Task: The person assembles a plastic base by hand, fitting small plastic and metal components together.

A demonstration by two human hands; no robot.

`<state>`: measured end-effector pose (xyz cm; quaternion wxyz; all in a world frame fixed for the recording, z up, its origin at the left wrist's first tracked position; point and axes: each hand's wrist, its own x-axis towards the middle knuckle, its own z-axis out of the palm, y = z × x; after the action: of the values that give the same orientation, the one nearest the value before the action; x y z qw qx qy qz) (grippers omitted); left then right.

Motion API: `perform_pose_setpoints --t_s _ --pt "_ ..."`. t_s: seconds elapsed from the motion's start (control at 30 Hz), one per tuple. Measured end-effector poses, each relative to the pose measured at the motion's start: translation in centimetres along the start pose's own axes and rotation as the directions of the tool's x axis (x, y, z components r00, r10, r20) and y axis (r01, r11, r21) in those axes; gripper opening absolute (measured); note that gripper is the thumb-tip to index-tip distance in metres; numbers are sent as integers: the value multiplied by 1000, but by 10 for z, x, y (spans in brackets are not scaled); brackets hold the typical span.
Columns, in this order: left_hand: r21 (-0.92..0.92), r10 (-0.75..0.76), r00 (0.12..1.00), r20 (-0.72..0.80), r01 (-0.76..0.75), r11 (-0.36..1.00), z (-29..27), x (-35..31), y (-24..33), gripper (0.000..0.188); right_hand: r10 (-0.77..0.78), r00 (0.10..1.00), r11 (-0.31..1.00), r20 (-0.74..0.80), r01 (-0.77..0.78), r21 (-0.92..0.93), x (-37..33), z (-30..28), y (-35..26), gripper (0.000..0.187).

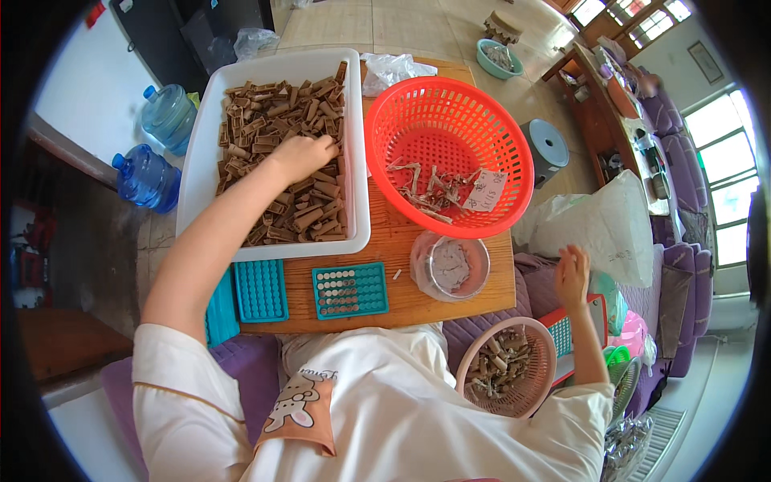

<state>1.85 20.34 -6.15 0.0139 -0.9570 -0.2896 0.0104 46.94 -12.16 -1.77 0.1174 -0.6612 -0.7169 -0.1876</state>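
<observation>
My left hand (pixel 303 157) reaches into a white plastic tray (pixel 193 205) heaped with short brown trough-shaped pieces (pixel 269 120). Its fingers are bent together over the pieces at the tray's right side; what they pinch is hidden. Off the table's right edge, my right hand (pixel 573 277) is raised with its fingers apart and nothing seen in it. It is close to a large whitish sack (pixel 598 229). Below it a pink basket (pixel 468 361) holds similar brown and greyish pieces. Near me on the table lies a teal pegged tray (pixel 369 301), partly filled with small round pale and brownish pieces.
A red colander (pixel 510 132) with dry scraps and a paper label stands right of the white tray. Nearer me is a clear tub (pixel 478 257) of pale powdery material. More teal trays (pixel 261 293) lie at the front left. Blue water jugs (pixel 148 178) stand on the floor left.
</observation>
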Motion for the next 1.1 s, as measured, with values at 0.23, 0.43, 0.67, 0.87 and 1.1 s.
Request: perform_pose_setpoints --t_s 0.23,0.43,0.67,0.87,1.1 --pt "317 86 963 -257 0 948 -81 -29 -71 13 -549 835 821 -44 528 -218 130 -37 35 21" --pt "393 -311 775 -550 568 723 -159 -109 -128 31 -515 851 731 102 499 -466 214 -53 62 22" --pt "249 -575 488 -657 860 446 -171 -189 -138 43 361 778 801 -514 -541 -258 238 -45 109 34" --pt "151 -742 452 -495 886 438 -139 -218 -116 44 385 791 809 -475 -537 -237 248 -16 61 38" --pt "130 -693 639 -334 759 638 -91 -170 -108 49 421 899 894 -117 -433 -112 281 21 40 42"
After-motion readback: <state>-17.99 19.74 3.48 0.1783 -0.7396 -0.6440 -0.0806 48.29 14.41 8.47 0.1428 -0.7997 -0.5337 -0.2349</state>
